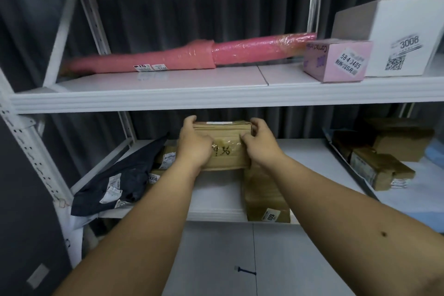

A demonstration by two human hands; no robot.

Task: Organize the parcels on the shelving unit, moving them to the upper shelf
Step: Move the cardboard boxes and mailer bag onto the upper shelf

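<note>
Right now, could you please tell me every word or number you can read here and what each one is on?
"3008": white box, upper shelf.
"58-4-3405": pink box.
"3008": label beside the dark bag.
"1003": brown parcel, lower shelf.
Handwriting on the box in both hands, and the pink roll labels: unreadable.

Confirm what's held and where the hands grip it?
A flat brown taped cardboard parcel: left hand grips its left end, right hand its right end.

Bare forearms, no sleeves; small dark mole on right forearm.
</note>
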